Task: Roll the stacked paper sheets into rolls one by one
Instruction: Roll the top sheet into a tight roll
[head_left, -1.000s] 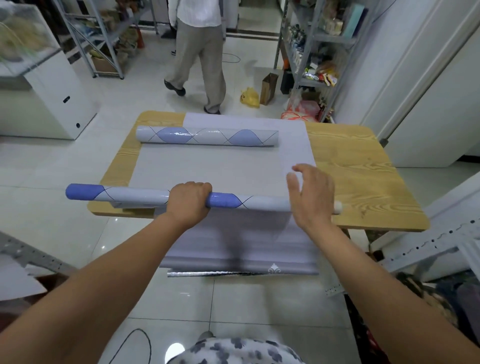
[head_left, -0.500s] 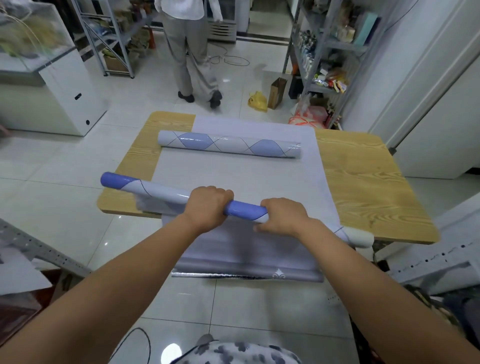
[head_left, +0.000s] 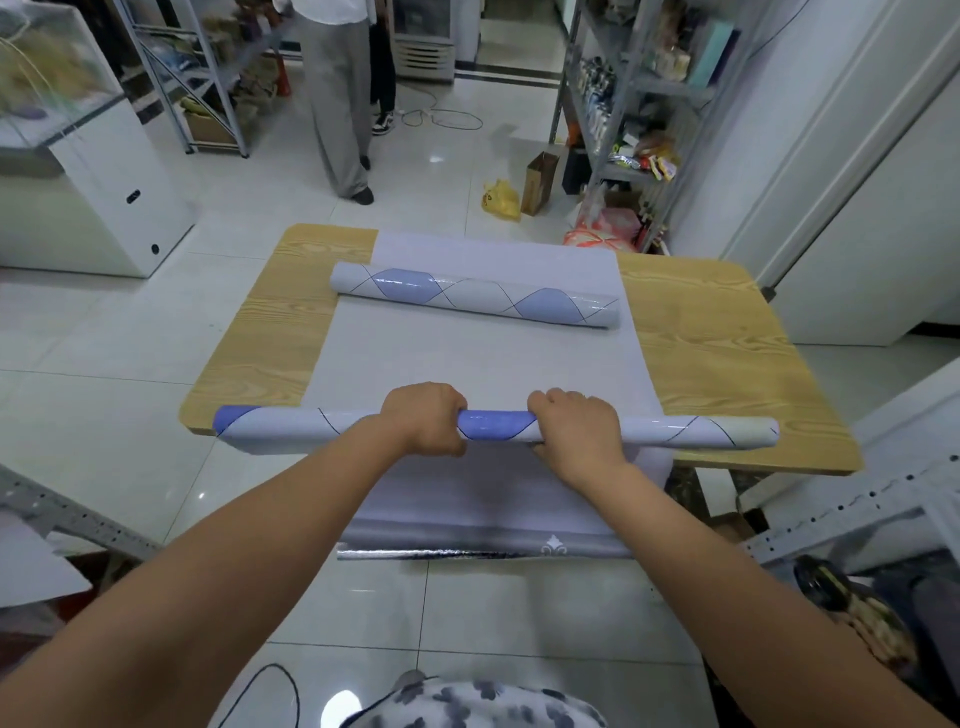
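Roll has swung from skewed to level since half a second ago, and the hands have spread a little. It now sits along the bench's near edge. Left hand and right hand both curl over it near its middle, gripping.

Handling, my guess: light, hollow and springy, and the glossy face looks slippery. It crushes or telescopes if squeezed, so hold wider with even, light pressure.

Sheets lie flat on the bench centre and drape off the near edge. A second roll lies loose on them at the far side and takes up rolling room. A person stands beyond the far edge, well apart.
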